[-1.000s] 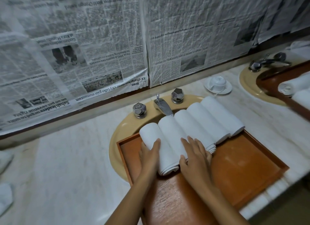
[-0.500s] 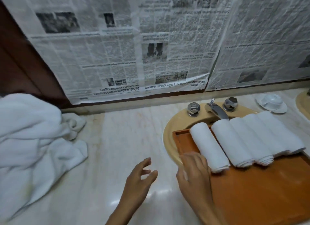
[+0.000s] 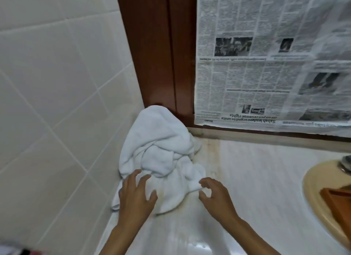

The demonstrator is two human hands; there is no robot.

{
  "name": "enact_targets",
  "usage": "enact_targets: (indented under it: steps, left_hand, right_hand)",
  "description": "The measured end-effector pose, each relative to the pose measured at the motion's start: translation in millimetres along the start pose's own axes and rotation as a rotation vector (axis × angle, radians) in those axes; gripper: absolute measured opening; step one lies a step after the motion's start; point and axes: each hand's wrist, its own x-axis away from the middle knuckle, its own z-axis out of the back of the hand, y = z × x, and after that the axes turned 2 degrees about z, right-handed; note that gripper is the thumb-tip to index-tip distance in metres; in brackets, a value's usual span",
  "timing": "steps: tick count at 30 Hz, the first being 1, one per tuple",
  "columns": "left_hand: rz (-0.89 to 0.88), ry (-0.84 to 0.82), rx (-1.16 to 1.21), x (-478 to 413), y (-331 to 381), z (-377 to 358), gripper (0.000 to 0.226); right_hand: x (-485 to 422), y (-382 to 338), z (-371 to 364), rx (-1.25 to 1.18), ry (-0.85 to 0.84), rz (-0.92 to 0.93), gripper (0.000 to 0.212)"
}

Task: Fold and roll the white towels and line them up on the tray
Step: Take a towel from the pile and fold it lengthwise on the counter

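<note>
A heap of crumpled white towels (image 3: 161, 152) lies in the corner of the pale marble counter (image 3: 256, 175), against the tiled wall and the dark wooden frame. My left hand (image 3: 135, 196) hovers over the heap's near left edge with fingers spread and holds nothing. My right hand (image 3: 216, 196) is at the heap's near right corner, fingers loosely curved, fingertips at the cloth's edge; no grip shows. Only a corner of the wooden tray (image 3: 336, 199) is in view at the right edge; the rolled towels on it are out of frame.
The tray sits over a yellowish sink basin (image 3: 319, 203) at the far right, with a bit of a metal tap (image 3: 344, 164) above it. Newspaper sheets (image 3: 266, 64) cover the mirror behind the counter. A tiled wall (image 3: 57, 102) closes the left side.
My view has swung left, from the tray with its rolled towels to the towel heap in the corner. Both hands left the tray and moved over to the heap's near edge.
</note>
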Motion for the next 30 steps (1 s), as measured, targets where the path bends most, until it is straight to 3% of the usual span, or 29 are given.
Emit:
enact_targets:
  steps: [5,8,10,12,14,16,18,20,23,26,30]
  left_hand:
    - [0.085,0.076,0.018,-55,-9,9,0.055]
    - [0.265,-0.028,0.076,-66,-13,11,0.065]
    - [0.319,-0.075,0.050,-65,-17,9,0.059]
    - [0.316,-0.074,-0.001,-63,-22,7,0.044]
    - [0.325,-0.067,-0.022,-62,-26,7,0.032]
    - [0.351,-0.047,0.003,-62,-25,11,0.025]
    - [0.390,0.029,0.139,-61,-18,23,0.017]
    - [0.481,0.095,0.456,-64,-4,42,0.011]
    - [0.560,0.082,0.922,-72,26,80,0.037]
    - [0.480,0.057,0.990,-76,67,119,0.038]
    - [0.328,-0.016,0.988,-78,122,159,0.028]
  right_hand:
    - [-55,-35,-49,-0.238,0.062,-0.254,0.045]
    - [-74,-50,-65,-0.223,0.134,-0.299,0.050]
    - [-82,-55,-72,-0.160,0.104,-0.323,0.053]
    - [-83,-57,-75,-0.044,0.067,-0.354,0.040]
    - [-79,-56,-76,0.040,0.069,-0.384,0.011]
    - [-76,-51,-75,0.072,0.089,-0.403,0.020]
    - [-72,-44,-70,0.060,0.103,-0.410,0.021]
    - [-70,-39,-60,0.014,0.103,-0.406,0.009]
    - [-70,-39,-44,-0.106,0.057,-0.405,0.009]
    - [-70,-53,-16,-0.198,0.015,-0.352,0.010]
    - [-65,-92,36,-0.392,0.109,-0.142,0.008]
